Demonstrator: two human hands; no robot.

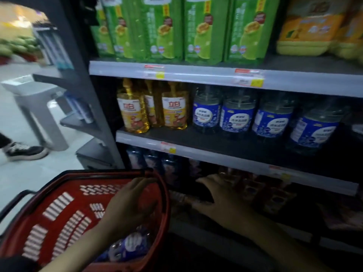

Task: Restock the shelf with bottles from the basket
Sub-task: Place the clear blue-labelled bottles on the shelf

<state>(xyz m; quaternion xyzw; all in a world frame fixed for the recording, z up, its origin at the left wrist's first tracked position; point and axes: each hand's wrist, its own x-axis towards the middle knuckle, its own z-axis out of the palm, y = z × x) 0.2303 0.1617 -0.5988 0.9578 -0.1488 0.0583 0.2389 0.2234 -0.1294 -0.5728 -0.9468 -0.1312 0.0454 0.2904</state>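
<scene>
Two bare hands are seen before a dim store shelf (235, 160). A left hand (129, 205) is lowered into a red basket (59, 213), its fingers loosely curled and closed on nothing visible. A right hand (222, 197) is stretched toward the dark lower shelf, fingers spread and empty. At least one blue-labelled bottle (127, 246) is seen lying in the basket's bottom, just below the left hand. Blue bottles (237, 116) and yellow bottles (131, 110) are already lined up on the middle shelf. Restocking is judged unfinished: whatever is in the basket remains to be shelved.
</scene>
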